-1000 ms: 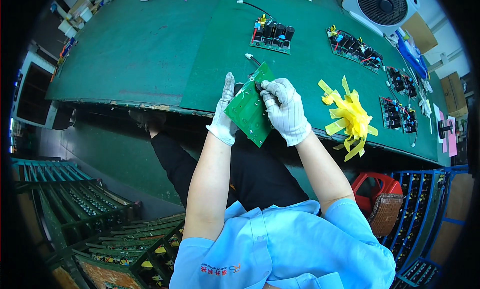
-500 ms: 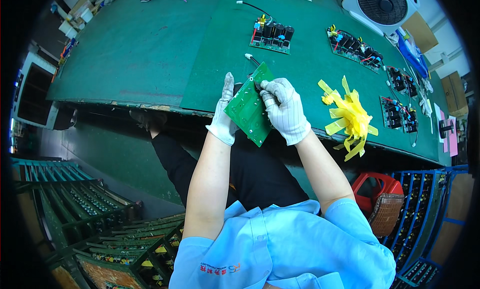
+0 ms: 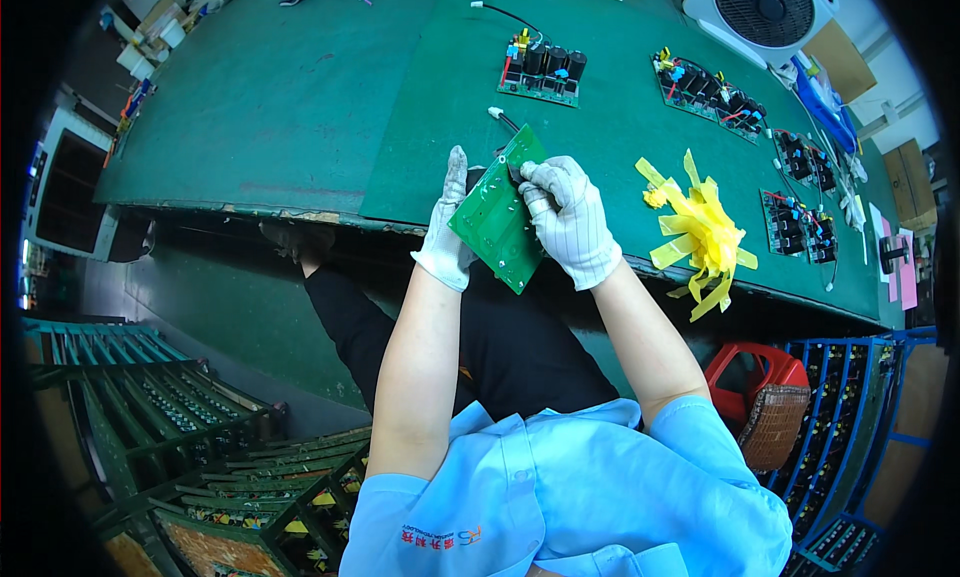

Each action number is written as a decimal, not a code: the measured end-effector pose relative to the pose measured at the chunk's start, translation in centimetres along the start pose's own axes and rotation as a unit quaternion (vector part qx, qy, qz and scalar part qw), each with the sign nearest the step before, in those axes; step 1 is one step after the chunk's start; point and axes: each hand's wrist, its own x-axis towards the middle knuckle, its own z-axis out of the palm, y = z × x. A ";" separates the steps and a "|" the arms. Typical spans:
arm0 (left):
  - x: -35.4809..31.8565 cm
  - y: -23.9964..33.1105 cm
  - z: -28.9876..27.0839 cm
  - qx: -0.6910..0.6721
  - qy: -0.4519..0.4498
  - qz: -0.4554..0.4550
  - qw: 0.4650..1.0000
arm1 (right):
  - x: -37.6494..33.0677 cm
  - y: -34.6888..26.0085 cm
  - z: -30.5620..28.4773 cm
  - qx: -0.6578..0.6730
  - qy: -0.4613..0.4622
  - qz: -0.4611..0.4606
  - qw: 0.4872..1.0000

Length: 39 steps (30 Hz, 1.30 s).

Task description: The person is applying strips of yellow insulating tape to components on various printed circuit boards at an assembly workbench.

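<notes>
A green circuit board point(image 3: 497, 222) is held tilted at the table's front edge, its solder side toward me. My gloved left hand point(image 3: 448, 222) grips it along the left side, thumb upright beside the edge and the other fingers hidden behind the board. My gloved right hand point(image 3: 572, 217) is closed, its fingertips pinched against the upper right part of the board. Something small and dark shows at those fingertips, too little of it to name. A short cable with a white connector point(image 3: 496, 112) sticks out past the board's top corner.
A pile of yellow tape strips point(image 3: 705, 239) lies right of my hands, partly over the table edge. Populated circuit boards stand beyond, one straight ahead point(image 3: 542, 72) and several at right point(image 3: 708, 95). A fan point(image 3: 768, 9) sits far right; a red chair point(image 3: 752, 377) and racks point(image 3: 150, 407) are below.
</notes>
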 end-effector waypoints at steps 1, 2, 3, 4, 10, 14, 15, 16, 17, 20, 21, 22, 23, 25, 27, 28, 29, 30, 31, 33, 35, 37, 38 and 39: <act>0.0 0.0 0.0 -0.030 0.002 -0.002 1.000 | 0.0 0.0 0.0 0.000 -0.003 0.006 1.000; 0.0 0.0 0.0 -0.030 0.002 -0.002 1.000 | 0.0 -0.1 0.1 0.000 -0.003 0.006 1.000; 0.1 0.0 -0.1 -0.041 -0.009 -0.004 0.999 | 0.0 -0.1 0.1 -0.002 0.001 0.009 1.000; 0.2 0.0 -0.2 -0.051 -0.020 -0.006 0.998 | 0.0 -0.1 0.1 -0.003 0.005 0.013 1.000; 0.6 -0.4 -0.7 -0.012 -0.002 0.007 1.000 | -0.2 0.3 0.3 0.013 0.036 -0.003 0.999; 0.4 -0.3 -1.6 -0.046 -0.036 -0.007 0.998 | -0.2 -0.2 -1.8 0.014 0.045 0.002 0.999; 0.3 -0.4 -1.3 -0.063 -0.052 -0.006 0.997 | -0.4 0.0 -2.9 -0.001 0.056 0.026 0.998; 0.1 -0.3 -0.9 -0.079 -0.066 -0.002 0.995 | -0.6 0.1 -4.0 -0.014 0.066 0.047 0.997; 0.0 -0.3 -0.7 -0.078 -0.052 0.015 0.996 | -1.0 0.6 -5.1 -0.028 0.069 0.089 0.993; 0.2 -0.3 -0.8 -0.144 -0.109 0.014 0.983 | -3.0 2.0 -8.6 -0.042 0.074 0.195 0.977; 0.3 -0.3 -1.0 -0.143 -0.109 0.013 0.984 | -3.9 2.6 -9.5 -0.021 0.077 0.211 0.974; 0.3 -0.2 -1.0 -0.148 -0.118 0.012 0.982 | -4.5 2.4 -10.5 -0.005 0.082 0.223 0.971; 0.3 -0.1 -0.9 -0.152 -0.127 0.011 0.980 | -5.0 1.8 -11.1 0.013 0.089 0.252 0.964; 0.5 -0.1 -0.8 -0.135 -0.110 0.024 0.984 | -5.9 1.1 -11.8 0.009 0.087 0.239 0.967; 0.6 0.2 -0.5 -0.116 -0.081 0.056 0.988 | -6.5 0.2 -12.6 0.011 0.065 0.244 0.968; 0.5 0.3 0.3 -0.092 -0.039 0.070 0.993 | -6.8 -0.2 -12.8 0.057 0.079 0.272 0.957; 0.1 0.6 1.0 -0.076 -0.021 0.096 0.992 | -7.3 -0.2 -12.9 0.024 0.071 0.280 0.957; -0.2 1.3 1.8 -0.061 -0.005 0.121 0.991 | -7.8 0.1 -13.0 -0.011 0.065 0.290 0.955; -0.1 1.8 2.9 0.029 0.071 0.154 0.985 | -8.6 0.8 -13.2 -0.013 0.076 0.276 0.958; -0.9 3.9 4.7 0.197 0.147 0.272 0.930 | -7.9 -0.7 -12.9 -0.045 0.060 0.258 0.963; -1.3 4.2 9.1 0.480 0.126 0.339 0.799 | -8.0 -1.5 -13.7 -0.060 0.073 0.255 0.962; -1.2 3.7 11.6 0.652 0.099 0.371 0.654 | -7.3 -2.3 -13.4 -0.060 0.051 0.272 0.959; -0.7 3.4 12.1 0.747 0.116 0.382 0.532 | -7.1 -2.8 -13.2 -0.051 0.031 0.302 0.951; 0.5 2.5 11.6 0.793 0.119 0.359 0.478 | -7.3 -2.6 -13.0 -0.076 0.029 0.273 0.959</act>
